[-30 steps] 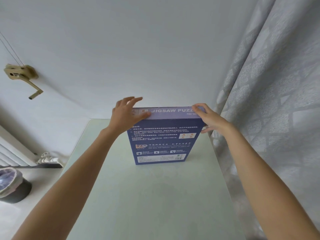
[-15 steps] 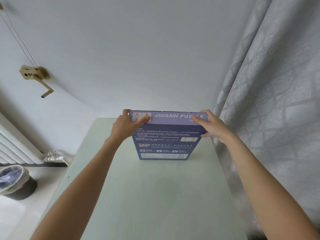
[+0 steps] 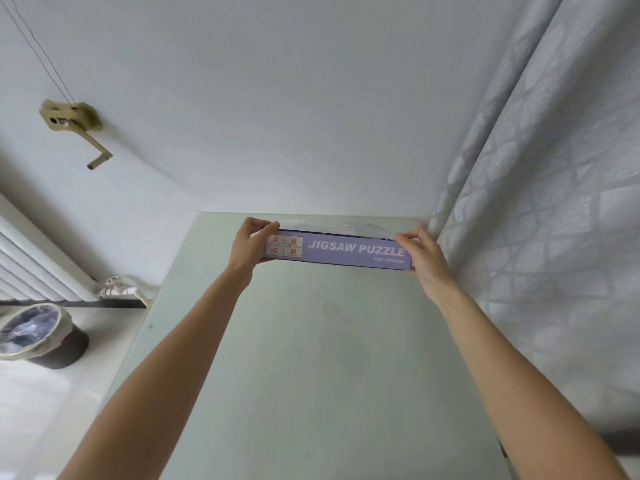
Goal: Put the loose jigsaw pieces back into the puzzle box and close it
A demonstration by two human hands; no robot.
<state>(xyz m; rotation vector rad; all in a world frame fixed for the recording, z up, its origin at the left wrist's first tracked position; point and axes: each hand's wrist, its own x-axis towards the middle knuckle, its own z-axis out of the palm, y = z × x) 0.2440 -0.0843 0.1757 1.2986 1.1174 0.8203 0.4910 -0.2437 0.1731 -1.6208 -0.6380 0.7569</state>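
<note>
The purple puzzle box (image 3: pixel 346 251) lies flat at the far end of the pale green table (image 3: pixel 311 358), its long side with the words JIGSAW PUZZLE facing me. My left hand (image 3: pixel 250 244) grips the box's left end, thumb on top and fingers curled over the far edge. At the right end my right hand (image 3: pixel 423 252) holds the box the same way. The lid looks closed. No loose pieces show anywhere on the table.
A grey patterned curtain (image 3: pixel 540 220) hangs right beside the table's right edge. The white wall stands just behind the box. On the left are a radiator (image 3: pixel 38 268) and a lined waste bin (image 3: pixel 38 336) on the floor, and a brass crank (image 3: pixel 74 124) on the wall.
The box stood upright on its edge with its printed back facing me; both hands have tipped it away and laid it flat near the wall.
</note>
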